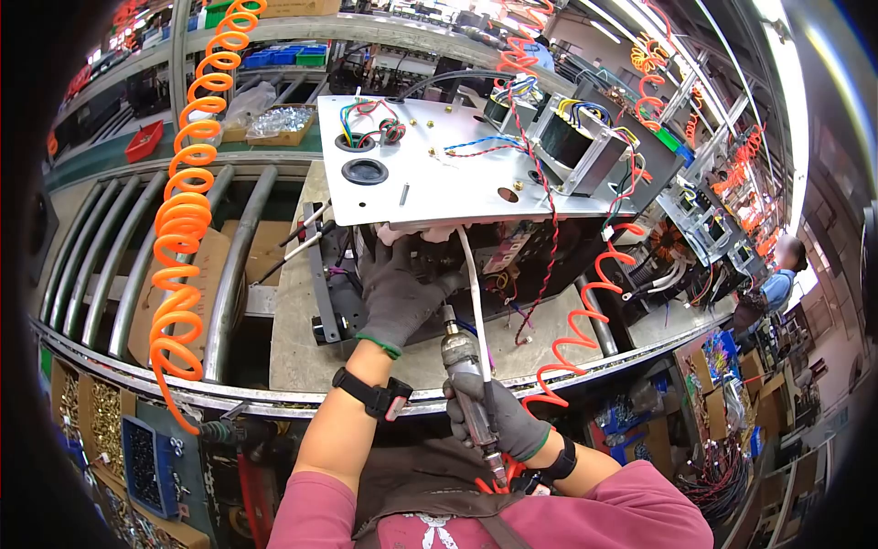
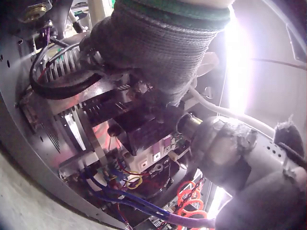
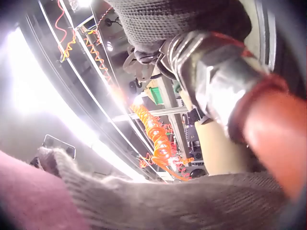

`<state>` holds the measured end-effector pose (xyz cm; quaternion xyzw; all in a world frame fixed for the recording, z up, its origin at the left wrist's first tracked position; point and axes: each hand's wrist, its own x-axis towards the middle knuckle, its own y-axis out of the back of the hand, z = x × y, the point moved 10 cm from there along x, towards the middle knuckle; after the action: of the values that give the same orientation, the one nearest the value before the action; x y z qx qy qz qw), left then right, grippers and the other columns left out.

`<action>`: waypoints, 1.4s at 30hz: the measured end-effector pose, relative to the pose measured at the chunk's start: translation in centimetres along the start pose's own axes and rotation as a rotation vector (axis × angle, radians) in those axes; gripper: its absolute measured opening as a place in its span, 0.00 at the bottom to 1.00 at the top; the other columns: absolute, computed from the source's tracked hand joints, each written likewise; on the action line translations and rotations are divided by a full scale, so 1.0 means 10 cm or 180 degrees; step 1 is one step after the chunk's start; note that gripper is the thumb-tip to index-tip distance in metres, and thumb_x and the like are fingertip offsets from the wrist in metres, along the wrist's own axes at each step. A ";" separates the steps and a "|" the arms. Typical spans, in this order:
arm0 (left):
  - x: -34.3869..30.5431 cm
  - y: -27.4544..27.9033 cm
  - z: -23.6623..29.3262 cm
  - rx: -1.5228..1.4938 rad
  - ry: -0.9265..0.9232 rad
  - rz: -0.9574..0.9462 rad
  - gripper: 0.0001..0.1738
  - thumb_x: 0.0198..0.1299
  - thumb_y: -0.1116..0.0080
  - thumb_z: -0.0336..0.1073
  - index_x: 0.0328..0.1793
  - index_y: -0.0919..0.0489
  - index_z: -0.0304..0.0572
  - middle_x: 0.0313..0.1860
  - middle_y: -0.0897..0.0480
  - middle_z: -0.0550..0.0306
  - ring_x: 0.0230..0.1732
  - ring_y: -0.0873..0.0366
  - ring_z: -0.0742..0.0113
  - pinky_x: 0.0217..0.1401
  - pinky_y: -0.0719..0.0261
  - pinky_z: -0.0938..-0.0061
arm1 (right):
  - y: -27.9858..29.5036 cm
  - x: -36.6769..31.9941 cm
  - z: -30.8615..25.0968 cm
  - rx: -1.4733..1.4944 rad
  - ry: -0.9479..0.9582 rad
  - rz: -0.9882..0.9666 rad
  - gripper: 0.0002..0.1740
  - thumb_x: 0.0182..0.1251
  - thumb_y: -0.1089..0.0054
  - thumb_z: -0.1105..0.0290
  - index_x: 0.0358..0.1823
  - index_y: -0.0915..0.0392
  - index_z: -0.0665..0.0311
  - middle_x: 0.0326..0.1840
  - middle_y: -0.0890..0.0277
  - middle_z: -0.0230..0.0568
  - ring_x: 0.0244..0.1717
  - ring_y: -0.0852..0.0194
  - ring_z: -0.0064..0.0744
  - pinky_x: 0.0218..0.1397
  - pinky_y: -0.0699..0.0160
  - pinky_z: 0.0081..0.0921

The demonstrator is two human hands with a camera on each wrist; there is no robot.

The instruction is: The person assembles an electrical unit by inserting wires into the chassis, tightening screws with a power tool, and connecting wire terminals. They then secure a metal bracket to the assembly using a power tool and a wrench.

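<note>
My grey-gloved right hand [image 1: 503, 416] grips an air screwdriver [image 1: 457, 346], its nose pointing up into an open machine chassis [image 1: 331, 288]. An orange air hose [image 3: 283, 127] joins the tool's metal fitting [image 3: 218, 84] in the right wrist view. The gloved left hand [image 1: 400, 291] reaches into the chassis below a silvery metal plate [image 1: 430, 197], its fingertips hidden. In the left wrist view, the screwdriver's nose [image 2: 192, 122] comes close to the left glove [image 2: 153, 52], beside a black block [image 2: 139, 132]. I cannot tell what the left fingers hold. A white cable [image 1: 473, 284] hangs along the screwdriver.
Motors or transformers [image 1: 572, 137] and loose wires sit on the plate. Coiled orange hoses [image 1: 187, 220] hang at left and right. Rollers [image 1: 119, 274] flank the board [image 1: 297, 357] under the chassis. Bins of screws [image 1: 105, 421] stand at lower left. Another person [image 1: 777, 288] is far right.
</note>
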<state>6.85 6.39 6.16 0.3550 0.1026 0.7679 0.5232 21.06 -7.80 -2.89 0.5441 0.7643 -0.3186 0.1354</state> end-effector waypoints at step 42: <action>0.02 -0.03 -0.05 -0.0058 0.0136 -0.0405 0.60 0.38 0.32 0.71 0.76 0.42 0.54 0.74 0.41 0.46 0.75 0.48 0.48 0.77 0.56 0.51 | -0.05 0.02 0.02 0.0150 0.0002 -0.0038 0.16 0.68 0.47 0.52 0.42 0.30 0.57 0.22 0.32 0.31 0.18 0.29 0.27 0.17 0.30 0.23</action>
<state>6.73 6.81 5.74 0.3266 0.1291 0.7414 0.5718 20.53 -7.84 -3.02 0.5426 0.7598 -0.3372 0.1204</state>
